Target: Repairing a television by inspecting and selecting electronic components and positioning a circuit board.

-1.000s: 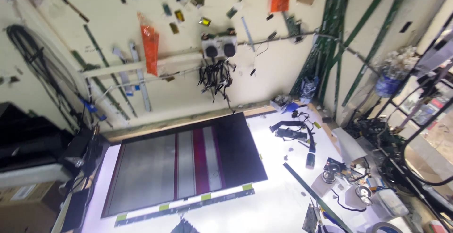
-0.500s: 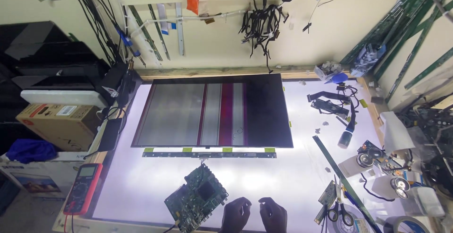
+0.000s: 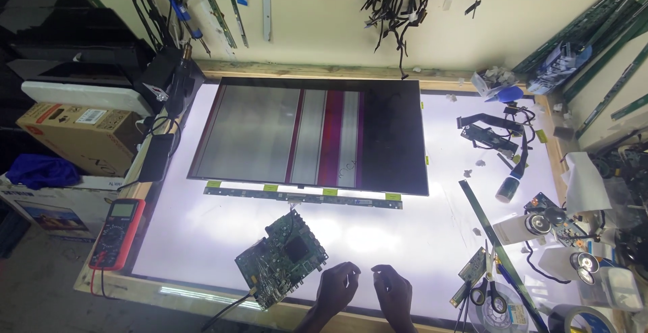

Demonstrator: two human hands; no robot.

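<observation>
Head view: two bare hands low over a lit workbench.
Left hand (image 3: 335, 288) and right hand (image 3: 393, 291) near each other, fingers loosely curled, gripping nothing; green circuit board (image 3: 281, 259) just beside left hand, lying flat below long driver strip (image 3: 303, 197) and striped display panel (image 3: 312, 134); multimeter (image 3: 117, 232) at bench's left edge.
</observation>
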